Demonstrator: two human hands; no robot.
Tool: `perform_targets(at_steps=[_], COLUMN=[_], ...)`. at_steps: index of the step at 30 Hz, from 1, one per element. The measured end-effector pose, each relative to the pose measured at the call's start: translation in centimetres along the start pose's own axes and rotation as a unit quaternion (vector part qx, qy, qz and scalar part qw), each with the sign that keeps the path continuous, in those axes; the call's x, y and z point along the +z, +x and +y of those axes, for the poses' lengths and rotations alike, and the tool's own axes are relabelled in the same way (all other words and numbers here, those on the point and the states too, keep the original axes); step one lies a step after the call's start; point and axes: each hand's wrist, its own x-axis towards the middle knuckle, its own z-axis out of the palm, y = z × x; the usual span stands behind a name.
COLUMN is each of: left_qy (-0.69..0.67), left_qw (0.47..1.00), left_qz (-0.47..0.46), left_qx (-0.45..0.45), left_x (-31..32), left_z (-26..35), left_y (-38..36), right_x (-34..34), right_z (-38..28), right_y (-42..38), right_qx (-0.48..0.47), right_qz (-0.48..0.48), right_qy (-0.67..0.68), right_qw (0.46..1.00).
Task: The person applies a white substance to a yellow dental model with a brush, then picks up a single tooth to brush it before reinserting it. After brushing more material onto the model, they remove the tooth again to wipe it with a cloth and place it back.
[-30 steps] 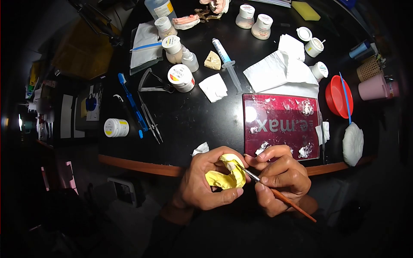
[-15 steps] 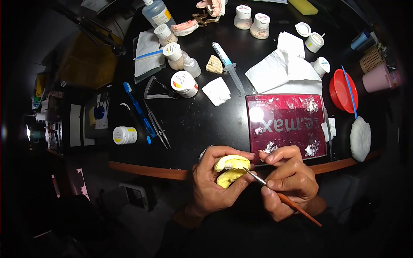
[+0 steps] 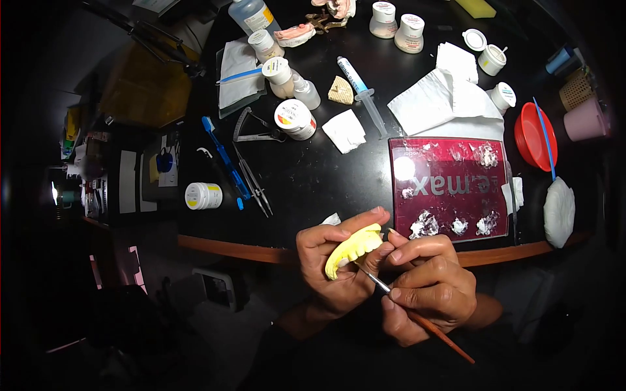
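My left hand [image 3: 332,260] grips a yellow dental cast [image 3: 352,247] with a row of teeth, held just below the table's front edge. My right hand [image 3: 427,287] pinches a thin brush [image 3: 417,316] with an orange-brown handle. The brush's metal tip rests against the underside of the cast. The two hands touch at the fingertips.
A dark red glass mixing slab [image 3: 450,189] with white paste dabs lies just beyond my hands. Further back on the black table [image 3: 313,176] are jars [image 3: 295,118], a syringe [image 3: 362,94], tissues [image 3: 443,98], a blue toothbrush [image 3: 225,159], tweezers [image 3: 254,182], a red bowl [image 3: 535,140] and a pink cup [image 3: 585,120].
My left hand has turned the cast so its teeth row faces up and left. The brush tip has shifted lower on the cast. My view has shifted slightly.
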Motion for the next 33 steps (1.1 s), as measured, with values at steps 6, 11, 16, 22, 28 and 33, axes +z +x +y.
perform_targets(at_steps=[6, 11, 16, 22, 28, 33], left_qy=[-0.047, -0.042, -0.014, 0.001, 0.009, 0.006], left_qw=[0.997, 0.998, 0.998, 0.997, 0.998, 0.998], left_qz=[0.031, 0.032, 0.049, 0.059, 0.050, 0.046], left_qx=[0.054, 0.046, 0.027, 0.044, 0.041, 0.049], left_x=[0.60, 0.56, 0.72, 0.74, 0.50, 0.48], left_z=[-0.70, -0.80, -0.60, -0.86, -0.86, -0.94], left_y=[0.15, -0.14, -0.23, -0.25, -0.20, -0.13], right_x=[-0.20, -0.26, -0.15, -0.16, -0.11, -0.23], right_z=[-0.12, -0.19, 0.05, 0.02, 0.21, 0.27], right_y=[-0.05, 0.11, 0.07, 0.01, 0.04, 0.01], right_qx=[0.000, 0.007, 0.003, 0.004, -0.002, -0.008], right_qz=[-0.021, -0.035, -0.040, -0.046, -0.048, -0.053], right_qy=[-0.009, -0.012, -0.016, 0.006, 0.008, 0.009], right_qw=[1.000, 0.999, 0.999, 0.999, 0.999, 0.999])
